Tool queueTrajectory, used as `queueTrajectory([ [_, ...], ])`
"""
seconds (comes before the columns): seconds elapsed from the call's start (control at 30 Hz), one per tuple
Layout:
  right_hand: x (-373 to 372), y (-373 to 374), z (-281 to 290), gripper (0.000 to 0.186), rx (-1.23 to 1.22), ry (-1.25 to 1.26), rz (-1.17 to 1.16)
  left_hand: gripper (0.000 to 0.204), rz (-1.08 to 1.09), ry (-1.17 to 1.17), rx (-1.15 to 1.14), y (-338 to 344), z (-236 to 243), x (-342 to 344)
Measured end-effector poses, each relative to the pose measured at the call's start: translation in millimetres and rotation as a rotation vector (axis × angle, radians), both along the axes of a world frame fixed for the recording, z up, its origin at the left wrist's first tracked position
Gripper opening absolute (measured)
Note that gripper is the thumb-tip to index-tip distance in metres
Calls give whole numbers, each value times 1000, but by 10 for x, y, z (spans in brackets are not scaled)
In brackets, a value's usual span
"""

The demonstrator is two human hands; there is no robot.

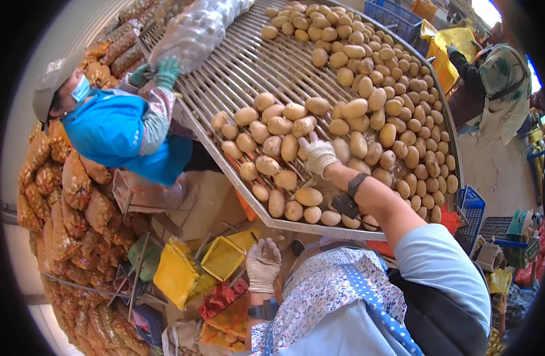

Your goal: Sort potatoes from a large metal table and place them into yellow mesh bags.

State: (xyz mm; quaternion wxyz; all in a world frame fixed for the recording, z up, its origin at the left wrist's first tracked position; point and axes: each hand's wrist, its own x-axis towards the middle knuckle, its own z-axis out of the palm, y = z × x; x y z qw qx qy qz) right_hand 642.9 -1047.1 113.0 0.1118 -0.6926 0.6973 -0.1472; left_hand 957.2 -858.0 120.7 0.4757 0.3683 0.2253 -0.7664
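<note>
Many potatoes (376, 98) lie on a slatted metal table (231, 76) in front of me. My right hand (320, 155), in a pale glove, reaches across the near part of the table. Its fingers are spread among the potatoes at the inner edge of the larger heap, touching them but gripping none that I can see. A smaller group of potatoes (279, 126) sits just left of that hand. Below the table's near left edge hangs my left hand (263, 264), also gloved, palm up with slightly curled fingers and nothing in it.
Across the left edge, a person in a blue vest (119, 139) with green gloves handles a clear bag of potatoes (195, 32). Filled mesh sacks (76, 225) are stacked behind. Yellow bags (223, 258) on frames stand below my left. Blue crates (471, 212) and another person (502, 77) are right.
</note>
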Motion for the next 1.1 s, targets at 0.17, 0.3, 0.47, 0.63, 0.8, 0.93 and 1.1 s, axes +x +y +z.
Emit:
queueTrajectory([
  [0.17, -74, 98, 23, 69, 115, -324, 4, 34, -39, 2, -83, -26, 150, -181],
  [0.3, 13, 237, 31, 72, -73, -835, -196, 39, -142, 103, -239, -231, 256, -503],
  [0.47, 28, 660, 269, 53, -47, -975, 177, 46, -270, 56, -376, -561, 362, -942],
  [0.63, -4, 717, 280, 54, -35, -212, 363, 44, -282, -60, -182, -683, 276, -928],
  [0.8, 121, 483, 67, 79, 296, -196, 86, 51, -238, 229, -241, -515, 218, -580],
  [0.93, 204, 432, 111, 84, 280, -273, 27, 64, -166, 376, -330, -429, 231, -386],
  [1.1, 562, 733, 417, 83, 162, -592, -40, 69, -52, 252, -607, -396, 195, -197],
])
